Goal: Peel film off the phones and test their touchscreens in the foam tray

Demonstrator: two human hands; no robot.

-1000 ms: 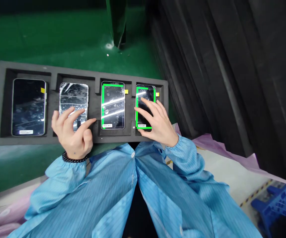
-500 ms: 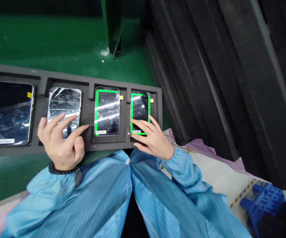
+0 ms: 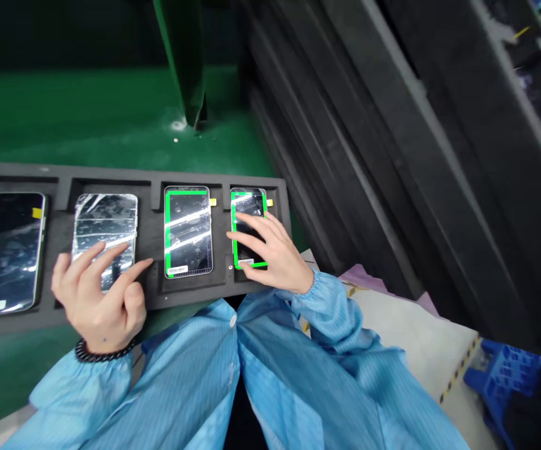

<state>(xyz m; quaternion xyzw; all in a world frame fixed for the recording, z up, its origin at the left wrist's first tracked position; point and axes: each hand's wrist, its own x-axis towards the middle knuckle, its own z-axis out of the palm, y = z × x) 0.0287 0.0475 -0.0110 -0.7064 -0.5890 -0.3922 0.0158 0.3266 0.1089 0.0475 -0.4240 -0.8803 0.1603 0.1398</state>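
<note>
Four phones are lying screen-up in a dark foam tray (image 3: 151,212) on the green table (image 3: 87,119). Each is sitting in its own pocket, so the foam walls are holding them flat and apart; that seems to be why no phone is touching its neighbour.

The right hand (image 3: 270,253) is resting on the rightmost phone (image 3: 246,207), whose glass is showing a green border. The fingers are lying spread and flat over the lower half of the screen, so the grip is apart and not clamped round the edges. The phone is lying under the fingers, seated in its pocket.

The left hand (image 3: 97,300), with a bracelet (image 3: 102,355) at the wrist, is spreading its fingers over the lower end of the silvery phone (image 3: 106,215). Whether the tips are touching the glass I cannot tell. Its forefinger is reaching across the foam wall toward the neighbouring green-bordered phone (image 3: 188,231). The dark phone (image 3: 3,250) at the far left is lying clear of both hands.
</note>
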